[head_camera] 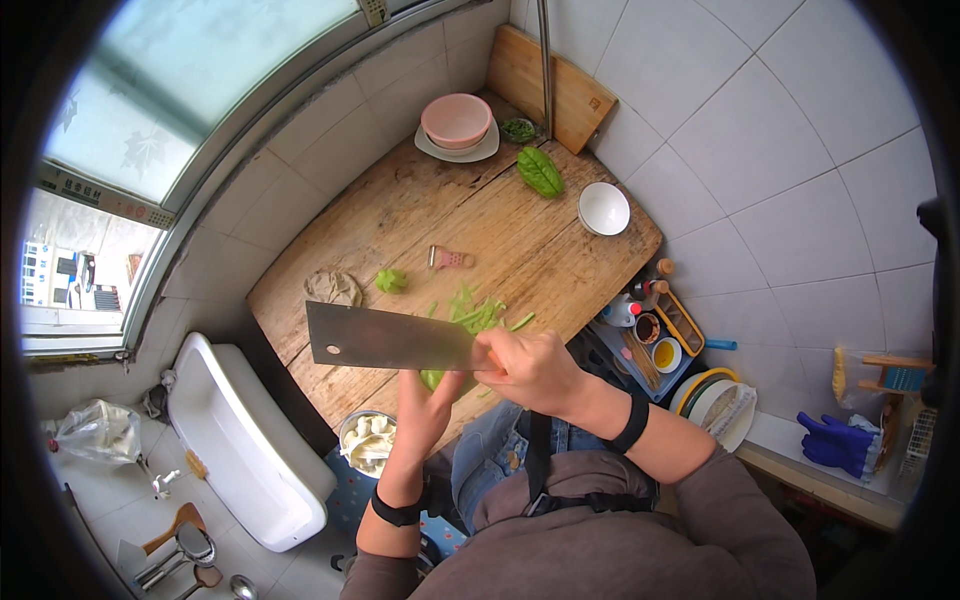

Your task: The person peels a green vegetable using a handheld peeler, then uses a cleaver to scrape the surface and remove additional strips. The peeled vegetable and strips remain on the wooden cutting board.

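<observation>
My right hand [529, 367] grips a broad steel cleaver [390, 337] by its handle end, with the blade pointing left above the wooden table. Below the blade, my left hand [427, 405] holds a green vegetable piece [431, 379] between thumb and fingers; the cleaver hides most of this piece and the fingertips. Cut green strips [480, 311] lie in a loose pile just past the blade. Farther off are a small ridged green chunk [391, 281] and a pink-handled peeler [450, 258]. A crumpled beige cloth or bag [332, 288] rests beyond the blade's left end.
On the wooden table [345, 217] stand a pink bowl [456, 120] on a white dish, a whole chayote-like vegetable [540, 172] and a white bowl [604, 209]. A bowl of pale pieces [367, 442] is left of me, near a white sink [247, 450]. Condiments fill a tray [660, 386] at right.
</observation>
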`<state>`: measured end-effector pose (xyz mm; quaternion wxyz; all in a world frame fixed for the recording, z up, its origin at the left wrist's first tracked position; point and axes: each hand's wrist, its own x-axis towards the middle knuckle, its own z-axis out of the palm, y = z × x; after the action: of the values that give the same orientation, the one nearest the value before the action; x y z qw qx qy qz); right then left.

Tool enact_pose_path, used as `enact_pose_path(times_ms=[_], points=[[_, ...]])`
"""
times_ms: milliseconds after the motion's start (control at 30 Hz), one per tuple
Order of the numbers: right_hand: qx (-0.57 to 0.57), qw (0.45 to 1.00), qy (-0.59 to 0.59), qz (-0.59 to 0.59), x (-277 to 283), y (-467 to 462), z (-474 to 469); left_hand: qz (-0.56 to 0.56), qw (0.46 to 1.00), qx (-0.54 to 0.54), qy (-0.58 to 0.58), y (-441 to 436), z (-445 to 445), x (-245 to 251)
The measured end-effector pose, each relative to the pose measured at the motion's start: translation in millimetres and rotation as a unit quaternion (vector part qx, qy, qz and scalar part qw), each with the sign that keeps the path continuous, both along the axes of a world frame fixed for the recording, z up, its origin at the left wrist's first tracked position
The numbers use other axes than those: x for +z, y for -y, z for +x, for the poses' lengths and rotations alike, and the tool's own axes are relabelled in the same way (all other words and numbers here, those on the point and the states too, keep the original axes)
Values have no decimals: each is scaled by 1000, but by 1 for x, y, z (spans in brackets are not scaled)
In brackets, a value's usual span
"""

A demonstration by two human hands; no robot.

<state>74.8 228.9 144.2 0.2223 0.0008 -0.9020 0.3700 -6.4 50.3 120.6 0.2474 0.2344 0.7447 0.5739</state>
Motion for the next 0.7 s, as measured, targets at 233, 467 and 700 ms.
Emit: enact_pose_path(times_ms=[233,467,700], points=[[-52,998,30,7,-5,-14,-3,-6,967,-11,256,17,3,-4],[-120,988,56,-82,-12,-17,-5,165,840,-6,517,28,7,-9],[-64,933,202,-291,0,2,1,131,840,-34,525,26,8,-5]])
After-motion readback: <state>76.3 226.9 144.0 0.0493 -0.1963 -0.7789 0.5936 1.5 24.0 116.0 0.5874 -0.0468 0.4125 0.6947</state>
